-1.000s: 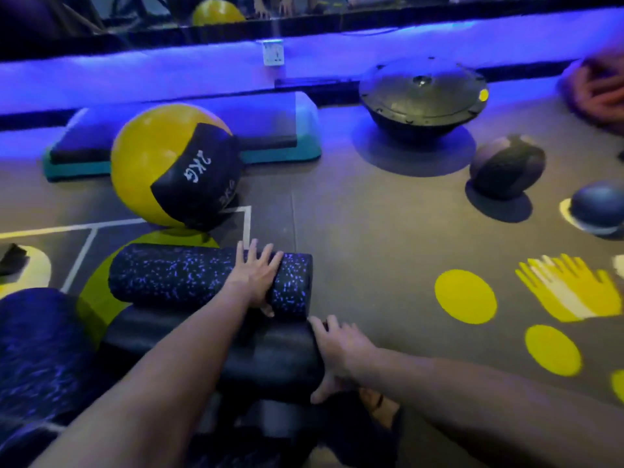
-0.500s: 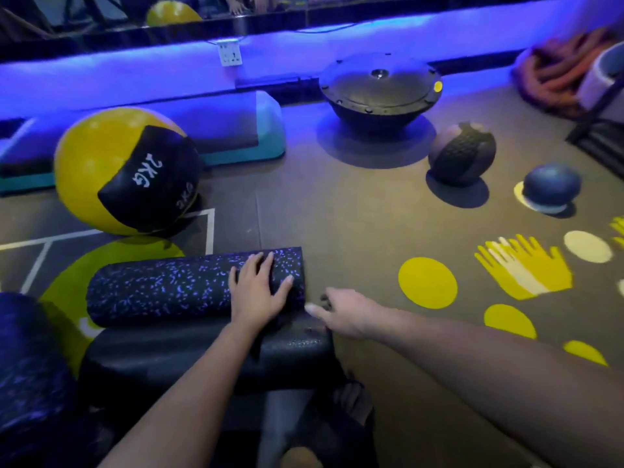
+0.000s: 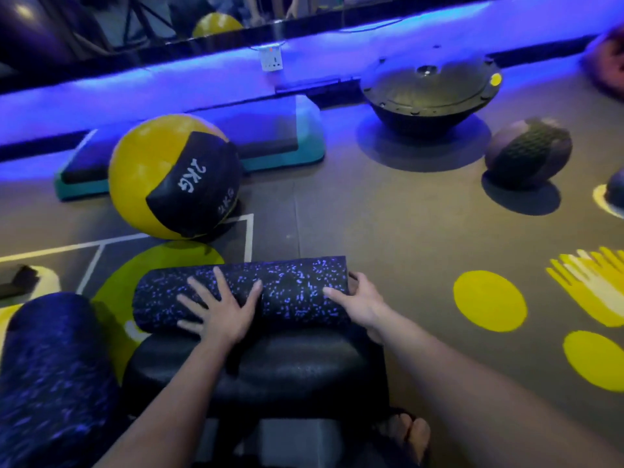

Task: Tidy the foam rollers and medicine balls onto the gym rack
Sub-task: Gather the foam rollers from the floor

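Note:
A black foam roller with purple speckles (image 3: 290, 282) lies across the floor, just beyond a plain black foam roller (image 3: 256, 369). My left hand (image 3: 219, 309) rests flat on the speckled roller's middle with fingers spread. My right hand (image 3: 361, 302) grips that roller's right end, fingers curled round its edge. A third speckled roller (image 3: 50, 376) lies at the lower left. A yellow and black 2 kg medicine ball (image 3: 172, 177) sits behind the rollers. A dark textured medicine ball (image 3: 528, 152) rests at the right.
A teal step platform (image 3: 283, 157) and an upturned black balance trainer (image 3: 429, 96) stand by the lit wall. Another dark ball (image 3: 616, 190) shows at the right edge. Yellow dots and a hand print mark the floor at right. My sandalled foot (image 3: 405, 430) is below.
My right hand has moved from the black roller's end up to the right end of the speckled roller and taken hold of it. My left hand has slid left along the roller.

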The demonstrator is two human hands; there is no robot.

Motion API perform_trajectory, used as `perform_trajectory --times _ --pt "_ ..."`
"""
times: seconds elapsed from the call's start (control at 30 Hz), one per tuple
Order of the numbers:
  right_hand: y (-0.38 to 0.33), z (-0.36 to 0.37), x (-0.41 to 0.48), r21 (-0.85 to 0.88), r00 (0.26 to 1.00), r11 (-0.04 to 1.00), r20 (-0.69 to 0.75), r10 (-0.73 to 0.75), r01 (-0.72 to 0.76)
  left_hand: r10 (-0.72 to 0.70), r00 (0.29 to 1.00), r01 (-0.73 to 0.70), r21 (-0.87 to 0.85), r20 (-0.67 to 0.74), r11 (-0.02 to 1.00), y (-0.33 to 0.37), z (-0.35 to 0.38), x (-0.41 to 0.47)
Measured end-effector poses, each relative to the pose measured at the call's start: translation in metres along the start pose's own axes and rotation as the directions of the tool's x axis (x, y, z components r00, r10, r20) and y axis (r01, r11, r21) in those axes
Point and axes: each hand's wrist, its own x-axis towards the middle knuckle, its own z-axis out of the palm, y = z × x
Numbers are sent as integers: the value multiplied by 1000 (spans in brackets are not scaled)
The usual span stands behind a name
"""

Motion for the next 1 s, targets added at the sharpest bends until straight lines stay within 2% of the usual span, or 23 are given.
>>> perform_trajectory --times 0.13,0.17,0.2,0.23,0.27,0.3,0.33,0.37,0.47,0.53,0.6,0.67,0.7,0.8,0.93,1.0 --pt "-28 -37 4 84 991 992 -100 -89 98 58 997 -65 -165 -44 984 56 -11 -12" --pt "-40 -54 2 99 988 988 -114 -103 114 6 999 -15 -237 -36 971 77 -13 -18" --pt "-53 -74 0 104 984 986 -130 -120 134 -75 997 82 -343 34 936 102 -16 -22" --pt "-66 -96 -4 92 979 984 -154 -137 152 -127 975 203 -502 182 841 130 -22 -27" --pt "-78 -120 -11 75 970 982 -188 -156 172 -80 933 305 -649 352 697 163 -28 -39" --pt "-91 -143 -23 59 959 981 -231 -166 184 73 843 420 -737 533 530 197 -34 -53" --pt "-102 -166 -34 57 946 981 -279 -164 187 247 741 495 -756 625 428 231 -39 -73" --pt "-114 -188 -49 67 934 980 -319 -158 189 363 683 490 -767 633 415 265 -46 -95" --pt "-143 -254 -106 155 897 964 -420 -134 216 491 616 318 -765 616 561 361 -64 -167" --pt "-152 -300 -150 265 865 935 -495 -79 237 554 545 207 -741 629 639 416 -72 -214" --pt "-149 -346 -193 365 813 882 -582 -34 298 639 498 -28 -726 586 687 456 -74 -267" --pt "-131 -383 -233 459 744 798 -668 21 390 756 453 -289 -724 473 627 487 -63 -321" --pt "-117 -396 -250 505 710 746 -702 62 434 791 408 -389 -697 456 602 497 -54 -347" --pt "-59 -414 -290 619 654 561 -736 172 550 842 225 -594 -616 489 517 507 -17 -420" --pt "18 -412 -320 700 618 309 -714 330 643 875 145 -658 -616 462 434 474 62 -479" --pt "53 -415 -325 713 598 204 -683 419 671 874 81 -694 -603 479 394 449 108 -501"
